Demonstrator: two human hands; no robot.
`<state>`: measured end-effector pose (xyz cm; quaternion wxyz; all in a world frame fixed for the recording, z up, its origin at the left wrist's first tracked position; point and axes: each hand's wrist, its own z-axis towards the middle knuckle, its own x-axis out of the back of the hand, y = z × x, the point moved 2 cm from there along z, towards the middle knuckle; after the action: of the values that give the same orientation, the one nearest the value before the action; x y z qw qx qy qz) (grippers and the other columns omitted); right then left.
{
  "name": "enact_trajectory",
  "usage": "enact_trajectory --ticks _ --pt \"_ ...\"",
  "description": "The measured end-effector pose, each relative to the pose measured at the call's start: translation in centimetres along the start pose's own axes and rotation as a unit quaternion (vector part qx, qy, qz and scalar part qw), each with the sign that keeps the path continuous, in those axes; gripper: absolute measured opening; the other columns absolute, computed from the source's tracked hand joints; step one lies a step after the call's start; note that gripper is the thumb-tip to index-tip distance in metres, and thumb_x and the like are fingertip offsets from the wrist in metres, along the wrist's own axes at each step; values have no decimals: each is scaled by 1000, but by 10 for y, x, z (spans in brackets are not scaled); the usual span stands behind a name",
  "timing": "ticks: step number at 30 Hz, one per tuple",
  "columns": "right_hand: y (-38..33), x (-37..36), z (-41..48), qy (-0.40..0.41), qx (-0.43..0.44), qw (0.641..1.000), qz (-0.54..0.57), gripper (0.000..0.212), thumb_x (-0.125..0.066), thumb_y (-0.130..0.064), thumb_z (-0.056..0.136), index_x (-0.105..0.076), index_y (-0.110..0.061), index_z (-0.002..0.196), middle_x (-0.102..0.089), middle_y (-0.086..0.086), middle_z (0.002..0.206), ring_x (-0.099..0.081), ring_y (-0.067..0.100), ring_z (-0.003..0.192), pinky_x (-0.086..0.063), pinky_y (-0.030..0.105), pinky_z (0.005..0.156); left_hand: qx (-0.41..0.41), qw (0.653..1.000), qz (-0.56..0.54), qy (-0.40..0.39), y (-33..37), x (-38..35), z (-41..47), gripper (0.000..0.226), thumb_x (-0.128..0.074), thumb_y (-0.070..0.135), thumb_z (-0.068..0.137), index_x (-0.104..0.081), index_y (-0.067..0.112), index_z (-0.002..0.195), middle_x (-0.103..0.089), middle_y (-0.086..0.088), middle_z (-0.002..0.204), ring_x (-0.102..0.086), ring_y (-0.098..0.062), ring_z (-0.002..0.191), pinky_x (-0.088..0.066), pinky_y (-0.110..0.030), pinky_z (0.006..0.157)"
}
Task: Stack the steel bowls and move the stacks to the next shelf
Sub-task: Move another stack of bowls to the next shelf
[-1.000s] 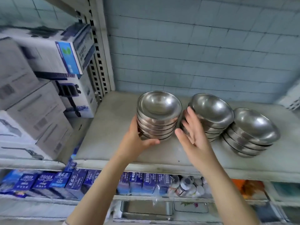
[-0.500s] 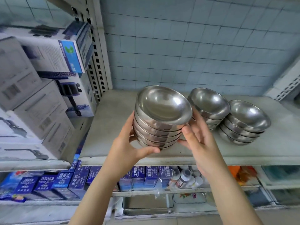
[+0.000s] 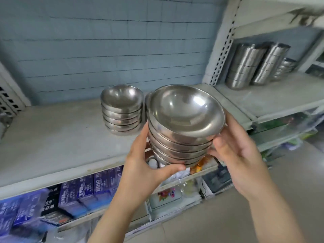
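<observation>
A stack of several steel bowls [image 3: 182, 130] is held in the air in front of the grey shelf [image 3: 52, 137], tilted toward me. My left hand [image 3: 142, 171] cups its left side and base, thumb under the bottom bowl. My right hand [image 3: 235, 155] grips its right side. Another stack of steel bowls [image 3: 121, 111] stands on the shelf behind, to the left. A sliver of a further bowl stack [image 3: 147, 107] shows behind the held one. The shelf to the right [image 3: 273, 97] carries tall stacks of steel cups [image 3: 245, 65].
A perforated white upright [image 3: 221, 44] divides the two shelves. Blue boxes [image 3: 82, 190] and small bottles fill the lower shelf below. A blue tiled wall backs the shelf. Grey floor lies at the lower right.
Both hands lifted the bowl stack off the shelf and carried it right and toward me. My view swung right, and the neighbouring shelf with steel cups has come into sight.
</observation>
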<state>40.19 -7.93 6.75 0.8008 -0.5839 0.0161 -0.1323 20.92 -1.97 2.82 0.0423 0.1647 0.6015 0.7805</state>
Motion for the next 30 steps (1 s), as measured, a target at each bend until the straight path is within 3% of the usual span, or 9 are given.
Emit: enact_trajectory --ticks 3,6,11,14,17,19,23,28,30 --pt "-2 66 -15 30 8 1000 0 62 -67 -62 82 -46 -53 140 -53 -14 147 -49 11 138 -41 61 108 -12 999 -10 -46 18 -71 8 100 -89 47 48 -44 35 136 -65 13 117 -62 -4 108 -52 -28 93" --pt "2 130 -27 62 3 998 -12 70 -68 -59 84 -42 -41 147 -51 -11 150 -48 15 139 -41 61 108 -17 994 -49 -93 33 -138 17 93 -88 26 51 -47 27 134 -67 21 108 -63 5 100 -48 -8 81" --pt "16 217 -36 101 -13 995 -15 76 -69 -57 82 -39 -36 149 -53 -12 147 -51 13 136 -46 55 107 -27 988 -49 -146 45 -226 42 102 -87 43 48 -41 37 139 -65 17 118 -62 3 106 -50 -16 88" --pt "32 262 -27 128 -21 992 -6 77 -72 -56 81 -41 -36 148 -55 -8 146 -54 15 134 -47 51 106 -30 984 -39 -171 49 -274 66 100 -87 42 50 -40 41 139 -64 20 119 -62 4 106 -53 -22 88" --pt "47 305 -12 159 -14 987 -8 57 -68 -45 83 -49 -47 137 -60 -14 140 -57 7 128 -54 29 95 -26 981 -34 -190 45 -321 100 109 -87 48 48 -31 47 142 -59 22 125 -60 1 111 -55 -33 92" --pt "58 335 2 189 -20 982 -14 55 -62 -38 82 -49 -47 135 -64 -17 133 -62 2 120 -55 20 85 -15 979 -37 -202 43 -353 125 114 -86 51 45 -29 45 143 -57 23 127 -57 5 112 -51 -29 96" --pt "83 397 31 222 -29 975 -18 68 -63 -36 85 -40 -29 148 -63 -12 135 -65 6 116 -57 26 84 -11 973 -51 -227 41 -418 173 94 -91 36 53 -38 52 128 -59 33 111 -54 18 103 -44 -1 80" --pt "106 470 56 249 -48 966 -38 94 -80 -53 75 -34 -30 154 -50 -5 151 -60 22 126 -51 49 101 -20 960 -43 -278 47 -498 226 89 -86 52 44 -37 59 118 -57 45 99 -56 21 93 -44 -1 70" --pt "118 504 65 266 -52 962 -42 95 -82 -52 73 -34 -32 153 -49 -5 152 -54 27 133 -43 60 106 -15 954 -50 -294 50 -532 244 85 -89 43 50 -39 56 117 -59 41 98 -58 19 91 -46 -2 70"
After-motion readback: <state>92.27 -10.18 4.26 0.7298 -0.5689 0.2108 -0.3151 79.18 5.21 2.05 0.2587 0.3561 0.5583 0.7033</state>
